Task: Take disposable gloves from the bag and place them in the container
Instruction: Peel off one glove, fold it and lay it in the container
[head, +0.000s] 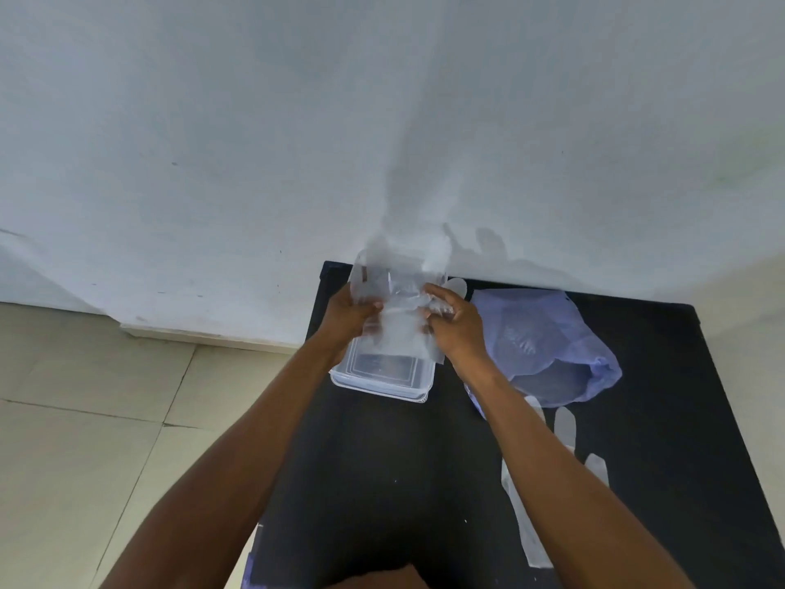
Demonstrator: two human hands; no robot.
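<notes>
A clear plastic container (pixel 382 382) sits at the far left of the black table (pixel 403 461). Above it, my left hand (pixel 348 314) and my right hand (pixel 456 323) both grip a thin transparent disposable glove (pixel 399 299), stretched between them and hanging over the container. The blue plastic bag (pixel 548 346) lies to the right of the container, its mouth facing the near side. Another clear glove (pixel 531 503) lies flat on the table near my right forearm.
The table stands against a white wall (pixel 382 121). Beige floor tiles (pixel 85 418) lie to the left of the table. A small clear piece (pixel 456 286) shows behind my right hand near the wall.
</notes>
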